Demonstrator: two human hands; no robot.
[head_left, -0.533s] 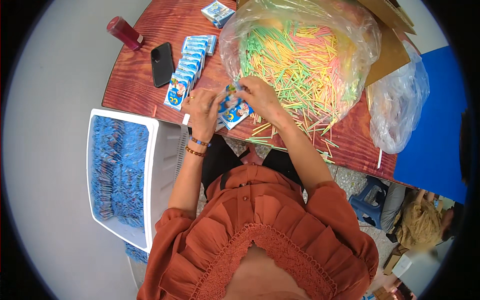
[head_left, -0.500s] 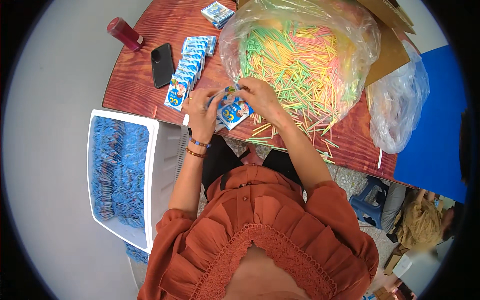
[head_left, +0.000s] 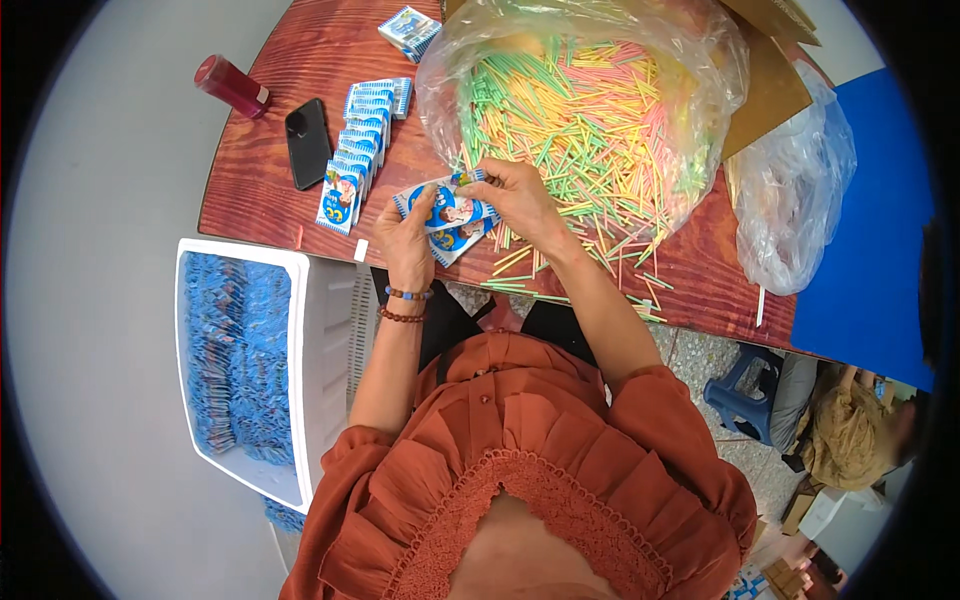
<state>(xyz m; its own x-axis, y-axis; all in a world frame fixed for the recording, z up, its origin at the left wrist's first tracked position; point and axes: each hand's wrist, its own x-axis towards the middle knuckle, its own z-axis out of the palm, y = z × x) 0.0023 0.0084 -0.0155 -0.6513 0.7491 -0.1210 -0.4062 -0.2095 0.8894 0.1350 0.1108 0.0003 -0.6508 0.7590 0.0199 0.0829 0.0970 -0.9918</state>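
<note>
Between my two hands is a small blue and white printed packet (head_left: 445,206). My left hand (head_left: 406,240) pinches its left end, and the fingers of my right hand (head_left: 520,205) grip its right end. A second blue and white packet (head_left: 460,240) lies on the table edge just beneath the held one. To the right of my hands, a large clear plastic bag (head_left: 715,110) stands open, full of thin green, yellow and pink sticks (head_left: 570,120); several have spilled onto the wood. Left of my hands runs an overlapping row of like packets (head_left: 355,160).
On the reddish wooden table (head_left: 250,180) are a black phone (head_left: 308,145), a red bottle (head_left: 232,87) and a packet stack (head_left: 410,33). A white crate (head_left: 302,400) of blue packets stands at lower left. A cardboard box (head_left: 770,95), another plastic bag (head_left: 795,190) and a blue stool (head_left: 740,395) are rightward.
The packet between my hands, formerly bunched and mostly covered, is now stretched flat with its printed face showing. The whole view has shifted slightly.
</note>
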